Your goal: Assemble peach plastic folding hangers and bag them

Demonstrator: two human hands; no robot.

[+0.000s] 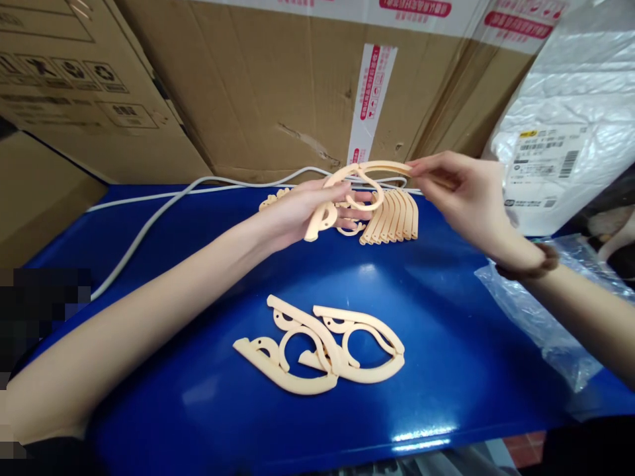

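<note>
Both hands up over the blue worktop (pixel 421 297), holding one peach hanger piece (pixel 342 173) between them, clear of the surface, at about 12 o'clock from worktop centre.

Left hand (pixel 302 211): palm up, fingers (pixel 354 215) loosely closed on the piece's lower end and loop.

Right hand (pixel 461 195): fingertips (pixel 417 168) pinching the piece's far tip. Bead bracelet (pixel 530 268) on that wrist.

Stack of hanger pieces (pixel 391 218) lies fanned just behind and under the hands. Two loose pieces (pixel 322 344) overlap at 6 o'clock, well apart from the hands.

White cable (pixel 149 225) runs from 9 to 12 o'clock. Clear plastic bag (pixel 536 317) at 3 o'clock. Cardboard boxes (pixel 278 86) behind, white bag (pixel 560 112) at 2 o'clock.
</note>
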